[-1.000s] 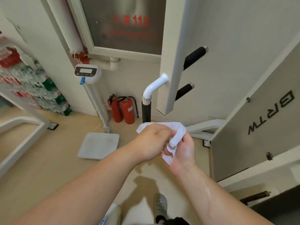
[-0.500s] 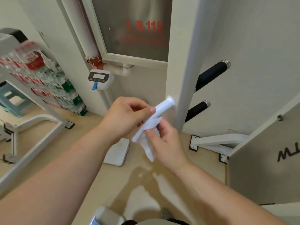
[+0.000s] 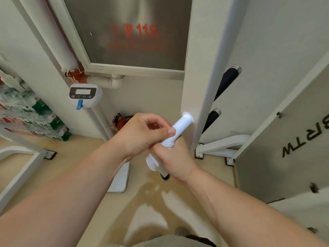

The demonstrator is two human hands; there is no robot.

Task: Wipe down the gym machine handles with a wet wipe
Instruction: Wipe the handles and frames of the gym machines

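— Where is the wet wipe (image 3: pixel 154 162)?
— Bunched round the handle (image 3: pixel 164 175), just above its black end. It sits inside the right hand (image 3: pixel 176 159), whose fingers curl round wipe and handle together.
— And the left hand (image 3: pixel 140 134)?
— Just above, touching the right. Its thumb and curled fingers hold the white bar (image 3: pixel 181 122), which runs up to the machine's post (image 3: pixel 199 86).

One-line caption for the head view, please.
Right hand wraps wet wipe round the machine handle; left hand grips it above.
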